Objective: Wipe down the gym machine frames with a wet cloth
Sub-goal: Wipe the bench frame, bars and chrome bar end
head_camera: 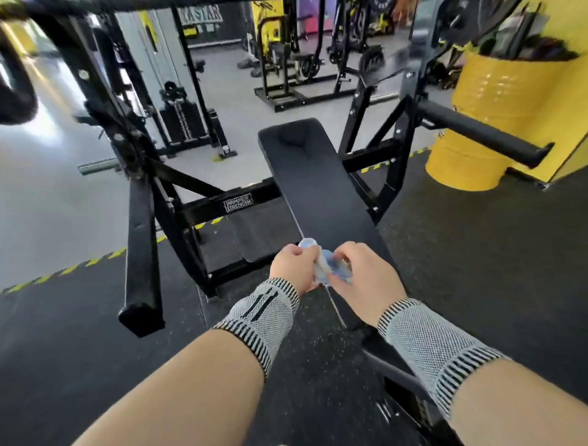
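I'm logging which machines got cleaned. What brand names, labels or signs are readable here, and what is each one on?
"HAMMER STRENGTH": small white-outlined label on the black cross beam left of the bench pad.
"...A STAR": large pale letters on the dark back wall; the start is hidden behind a black upright.
Round sign at top right: too cut off and blurred to read.

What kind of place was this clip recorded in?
Most likely a commercial gym: a padded bench in a black press frame, a cable weight stack behind, and more machines across the floor.
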A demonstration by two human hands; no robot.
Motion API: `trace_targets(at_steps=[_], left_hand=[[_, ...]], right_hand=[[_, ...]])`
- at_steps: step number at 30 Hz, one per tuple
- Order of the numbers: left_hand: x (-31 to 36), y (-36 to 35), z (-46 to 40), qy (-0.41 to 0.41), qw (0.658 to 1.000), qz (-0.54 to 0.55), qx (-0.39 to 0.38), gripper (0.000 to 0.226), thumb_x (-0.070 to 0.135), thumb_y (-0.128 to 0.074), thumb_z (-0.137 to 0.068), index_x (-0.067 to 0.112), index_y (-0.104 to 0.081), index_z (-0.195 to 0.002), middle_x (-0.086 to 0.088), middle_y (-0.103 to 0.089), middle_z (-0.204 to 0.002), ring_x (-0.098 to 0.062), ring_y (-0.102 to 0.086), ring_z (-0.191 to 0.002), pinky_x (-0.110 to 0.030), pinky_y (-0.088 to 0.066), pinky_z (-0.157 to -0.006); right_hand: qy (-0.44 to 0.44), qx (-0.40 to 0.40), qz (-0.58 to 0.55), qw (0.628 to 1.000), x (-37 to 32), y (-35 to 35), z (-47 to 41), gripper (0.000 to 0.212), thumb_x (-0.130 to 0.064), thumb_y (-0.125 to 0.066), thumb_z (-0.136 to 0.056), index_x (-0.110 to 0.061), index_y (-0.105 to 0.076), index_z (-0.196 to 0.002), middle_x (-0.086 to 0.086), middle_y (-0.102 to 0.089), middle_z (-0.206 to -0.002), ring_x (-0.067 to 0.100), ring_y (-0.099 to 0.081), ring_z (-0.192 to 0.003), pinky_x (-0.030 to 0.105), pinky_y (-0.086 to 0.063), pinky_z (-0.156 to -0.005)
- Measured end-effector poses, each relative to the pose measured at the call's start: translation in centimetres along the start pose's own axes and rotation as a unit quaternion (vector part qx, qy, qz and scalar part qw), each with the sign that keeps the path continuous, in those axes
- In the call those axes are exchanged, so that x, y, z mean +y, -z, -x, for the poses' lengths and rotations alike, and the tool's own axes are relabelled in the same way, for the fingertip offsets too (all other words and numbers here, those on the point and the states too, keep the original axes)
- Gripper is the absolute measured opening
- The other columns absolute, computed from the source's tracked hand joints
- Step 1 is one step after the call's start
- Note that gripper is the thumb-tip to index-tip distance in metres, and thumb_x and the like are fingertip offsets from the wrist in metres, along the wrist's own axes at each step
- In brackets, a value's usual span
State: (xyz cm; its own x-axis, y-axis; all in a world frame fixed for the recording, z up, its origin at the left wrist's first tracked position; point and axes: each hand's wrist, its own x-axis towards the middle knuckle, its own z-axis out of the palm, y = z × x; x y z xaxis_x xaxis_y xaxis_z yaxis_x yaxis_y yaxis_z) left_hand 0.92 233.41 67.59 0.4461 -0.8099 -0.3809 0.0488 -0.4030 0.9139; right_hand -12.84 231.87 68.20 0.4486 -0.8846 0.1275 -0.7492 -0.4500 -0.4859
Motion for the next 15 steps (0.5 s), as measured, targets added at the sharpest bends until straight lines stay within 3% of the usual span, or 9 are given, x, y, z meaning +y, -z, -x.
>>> trace_targets(at_steps=[3, 8, 10, 12, 15], left_hand=[[2.5, 3.8, -4.0, -0.005, 1.0, 0.018, 0.001, 0.017, 0.031, -0.067, -0.074, 0.015, -0.061, -0.073, -0.012, -0.065, -0.077, -0.031, -0.068, -0.081, -0.053, -0.057, -0.08], [7.1, 11.0, -11.2, -0.009, 0.999, 0.044, 0.021, 0.034, 0.044, -0.066, -0.049, 0.016, -0.064, -0.068, -0.012, -0.066, -0.076, -0.03, -0.064, -0.078, -0.052, -0.054, -0.087], [8.9, 14.3, -13.6, -0.006, 0.998, 0.052, 0.03, 0.021, 0.038, -0.07, -0.066, 0.019, -0.061, -0.07, -0.008, -0.064, -0.077, -0.029, -0.062, -0.08, -0.048, -0.051, -0.091], [9.6, 17.6, -16.2, 0.001, 0.996, 0.076, 0.049, 0.015, 0.025, -0.063, -0.088, 0.02, -0.059, -0.075, -0.003, -0.06, -0.078, -0.026, -0.059, -0.082, -0.046, -0.051, -0.092], [9.1, 22.5, -20.0, 0.006, 0.992, 0.092, 0.089, 0.013, 0.022, -0.056, -0.095, 0.01, -0.063, -0.092, -0.003, -0.06, -0.081, -0.026, -0.058, -0.088, -0.044, -0.052, -0.091]], right_hand=[[0.037, -0.021, 0.021, 0.999, -2.8, -1.0, -5.5, 0.029, -0.042, -0.061, -0.087, -0.028, -0.053, -0.111, -0.01, -0.061, -0.1, 0.014, -0.059, -0.087, 0.026, -0.044, -0.07], [0.068, -0.044, -0.048, 0.996, -9.0, -4.8, -15.4, 0.034, -0.043, -0.065, -0.084, -0.032, -0.052, -0.113, -0.013, -0.063, -0.103, 0.012, -0.062, -0.092, 0.026, -0.049, -0.077], [0.078, -0.036, -0.074, 0.994, -11.7, -6.7, -19.1, 0.04, -0.042, -0.069, -0.081, -0.033, -0.05, -0.115, -0.013, -0.06, -0.109, 0.012, -0.061, -0.097, 0.025, -0.048, -0.08], [0.087, -0.027, -0.104, 0.99, -14.4, -8.5, -22.3, 0.04, -0.043, -0.071, -0.079, -0.031, -0.05, -0.112, -0.011, -0.058, -0.109, 0.013, -0.06, -0.096, 0.026, -0.047, -0.08], [0.12, -0.032, -0.129, 0.984, -17.9, -11.8, -26.5, 0.032, -0.041, -0.068, -0.081, -0.027, -0.047, -0.098, -0.009, -0.054, -0.1, 0.013, -0.056, -0.09, 0.028, -0.044, -0.076]])
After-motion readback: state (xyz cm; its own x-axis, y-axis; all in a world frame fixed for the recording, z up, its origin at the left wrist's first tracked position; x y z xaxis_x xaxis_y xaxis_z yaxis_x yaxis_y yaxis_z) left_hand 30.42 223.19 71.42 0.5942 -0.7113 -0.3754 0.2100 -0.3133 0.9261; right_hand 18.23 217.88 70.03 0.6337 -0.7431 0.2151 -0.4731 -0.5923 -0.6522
